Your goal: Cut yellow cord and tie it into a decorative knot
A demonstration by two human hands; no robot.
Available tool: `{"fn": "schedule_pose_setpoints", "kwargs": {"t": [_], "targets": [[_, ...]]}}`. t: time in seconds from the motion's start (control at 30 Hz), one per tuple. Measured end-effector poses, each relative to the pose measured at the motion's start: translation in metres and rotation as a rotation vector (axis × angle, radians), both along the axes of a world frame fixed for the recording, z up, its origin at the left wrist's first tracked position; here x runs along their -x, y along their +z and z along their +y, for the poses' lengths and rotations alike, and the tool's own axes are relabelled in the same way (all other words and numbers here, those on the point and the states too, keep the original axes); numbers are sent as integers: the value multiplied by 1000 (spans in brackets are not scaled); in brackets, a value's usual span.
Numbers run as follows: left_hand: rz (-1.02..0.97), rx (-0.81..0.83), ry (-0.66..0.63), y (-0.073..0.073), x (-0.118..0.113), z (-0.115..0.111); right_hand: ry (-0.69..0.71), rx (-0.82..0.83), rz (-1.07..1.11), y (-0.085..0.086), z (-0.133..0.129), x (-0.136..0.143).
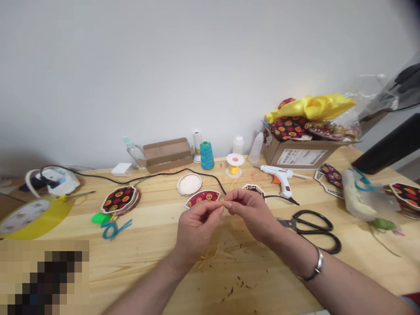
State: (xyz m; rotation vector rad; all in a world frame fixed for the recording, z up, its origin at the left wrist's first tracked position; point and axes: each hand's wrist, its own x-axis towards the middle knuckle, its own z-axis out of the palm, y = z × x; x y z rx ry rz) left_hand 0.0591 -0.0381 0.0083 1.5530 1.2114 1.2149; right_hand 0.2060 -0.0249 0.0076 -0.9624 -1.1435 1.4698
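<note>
Yellow cord [233, 183] is pinched by the left hand [197, 225] and right hand [251, 213], held fingertip to fingertip above the worktop [151, 249]; if it is pulled sharply, the spool [230, 160] behind could be tipped over.

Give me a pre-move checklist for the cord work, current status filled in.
1. Left hand pinching the yellow cord: ok, thumb and finger closed at the fingertips.
2. Right hand pinching too: ok, its fingertips meet the left's.
3. Spool steady: ok, standing on its flange, cord leading off toward the hands.
4. Strands between the fingertips lying right: cannot tell, the fingers cover them.
5. Scissors fully in view: not ok, the right arm hides part of the blades.
6. Glue gun cold: cannot tell, nothing visible shows its heat.
</note>
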Motion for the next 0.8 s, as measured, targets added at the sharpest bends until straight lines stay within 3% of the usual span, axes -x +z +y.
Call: {"fn": "schedule_pose_setpoints", "kwargs": {"t": [0.4, 0.63, 0.8], "targets": [[203, -429, 27, -15, 3, 2, 46, 56, 72, -4, 0, -1], [239, -499, -7, -12, 5, 1, 50, 91, 99, -3, -1, 0], [234, -407, 17, -9, 5, -1, 49, 75, 91, -4, -1, 0]]}}
